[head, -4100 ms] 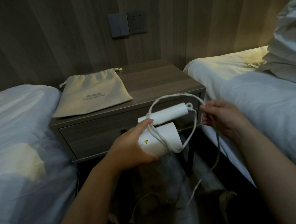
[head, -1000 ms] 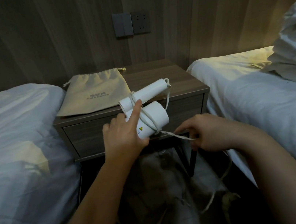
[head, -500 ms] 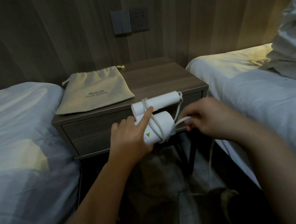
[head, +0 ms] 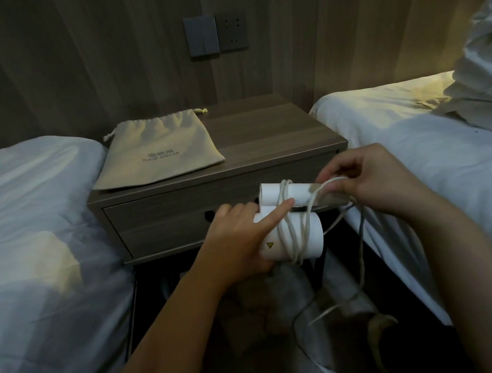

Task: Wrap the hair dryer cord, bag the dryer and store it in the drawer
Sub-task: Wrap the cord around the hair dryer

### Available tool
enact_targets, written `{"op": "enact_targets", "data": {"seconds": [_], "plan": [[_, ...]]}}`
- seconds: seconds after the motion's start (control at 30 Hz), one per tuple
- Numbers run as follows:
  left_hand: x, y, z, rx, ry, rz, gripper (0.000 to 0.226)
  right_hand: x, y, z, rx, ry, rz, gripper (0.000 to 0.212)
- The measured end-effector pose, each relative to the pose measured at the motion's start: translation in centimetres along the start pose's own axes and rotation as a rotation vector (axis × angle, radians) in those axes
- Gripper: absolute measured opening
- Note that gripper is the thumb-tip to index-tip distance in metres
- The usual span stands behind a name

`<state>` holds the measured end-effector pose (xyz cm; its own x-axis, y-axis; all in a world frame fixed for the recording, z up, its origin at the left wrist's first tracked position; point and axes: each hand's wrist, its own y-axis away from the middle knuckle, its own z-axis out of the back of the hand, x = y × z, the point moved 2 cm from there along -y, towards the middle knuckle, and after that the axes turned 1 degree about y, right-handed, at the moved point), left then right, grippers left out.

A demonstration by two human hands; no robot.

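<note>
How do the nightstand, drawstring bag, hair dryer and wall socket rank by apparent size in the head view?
1. nightstand
2. drawstring bag
3. hair dryer, though it is nearer the camera, so its true size against the bag is unsure
4. wall socket

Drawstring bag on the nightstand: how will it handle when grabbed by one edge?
Probably floppy: the drawstring bag lies flat and creased on the nightstand, so it looks empty and light. Its cloth should drape from one pinch rather than hold its mouth open. It is unlikely to roll or slip.
</note>
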<state>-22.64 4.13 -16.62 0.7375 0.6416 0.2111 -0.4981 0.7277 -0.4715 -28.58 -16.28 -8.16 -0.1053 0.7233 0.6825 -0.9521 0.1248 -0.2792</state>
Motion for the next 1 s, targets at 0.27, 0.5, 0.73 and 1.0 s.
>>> {"op": "enact_targets", "data": {"seconds": [0.27, 0.5, 0.73, 1.0], "plan": [[-1.0, -0.4, 0.3, -0.003, 0.010, -0.072, 0.097, -1.7, -0.8, -1.4, -0.138, 0.100, -0.029, 0.012], [-1.5, -0.6, 0.5, -0.026, -0.021, -0.137, 0.096, -1.4, -1.0, -1.5, -0.016, 0.079, -0.033, 0.025], [-2.2, -0.5, 0.0, 0.050, -0.035, -0.187, 0.096, -1.8, -1.0, -1.4, 0.309, 0.148, 0.014, 0.027], [-3.2, -0.2, -0.5, 0.284, 0.091, -0.086, 0.095, -3.0, -1.1, -3.0, 0.201, 0.159, -0.054, 0.018]]}}
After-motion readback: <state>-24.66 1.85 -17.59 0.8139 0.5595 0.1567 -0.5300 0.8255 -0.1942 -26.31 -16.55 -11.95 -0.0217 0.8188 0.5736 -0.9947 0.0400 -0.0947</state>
